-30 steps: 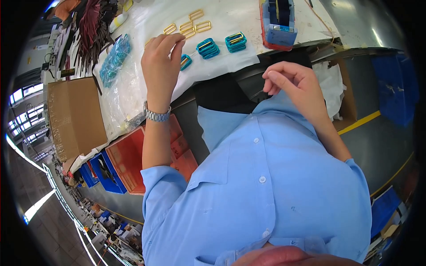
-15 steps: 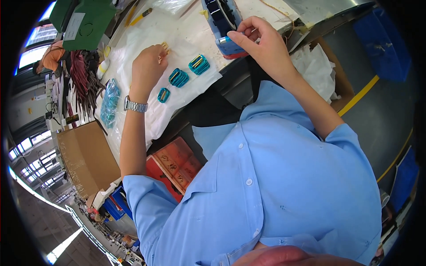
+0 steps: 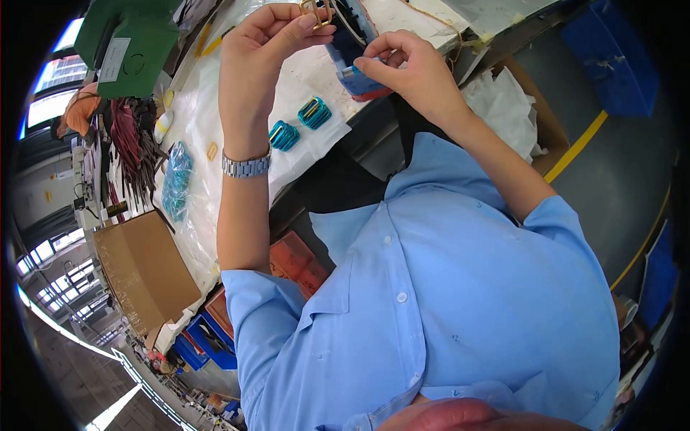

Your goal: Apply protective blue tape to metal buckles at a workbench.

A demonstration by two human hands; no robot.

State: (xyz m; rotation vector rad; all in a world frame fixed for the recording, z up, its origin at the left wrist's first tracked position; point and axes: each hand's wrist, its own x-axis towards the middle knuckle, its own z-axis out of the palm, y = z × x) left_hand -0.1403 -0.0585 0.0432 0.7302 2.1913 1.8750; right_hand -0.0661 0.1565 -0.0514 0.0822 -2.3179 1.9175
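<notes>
My left hand (image 3: pixel 277 36) is raised over the far part of the table, its thumb and fingers pinching a gold metal buckle (image 3: pixel 316 14). Just to the right stands a blue tape dispenser (image 3: pixel 363 79) with a dark roll. My right hand (image 3: pixel 413 68) is at the dispenser's front end, thumb and forefinger closed together; anything between them is too small to make out. Two bundles of teal-wrapped buckles, a nearer one (image 3: pixel 284 135) and a farther one (image 3: pixel 314 113), lie on the white sheet. Left of my wrist, a single gold buckle (image 3: pixel 212 151) lies on the table.
A clear bag of teal pieces (image 3: pixel 177 183) lies at the table's left side, near a cardboard box (image 3: pixel 147 258). Beyond are a green machine (image 3: pixel 129 50) and hanging dark red strips (image 3: pixel 129 136). A box with white wrapping (image 3: pixel 503 108) stands right of the table.
My left hand has moved up and right toward the dispenser with the gold buckle. My right hand stays at the dispenser's front. The smallest teal bundle is now hidden behind my left arm.
</notes>
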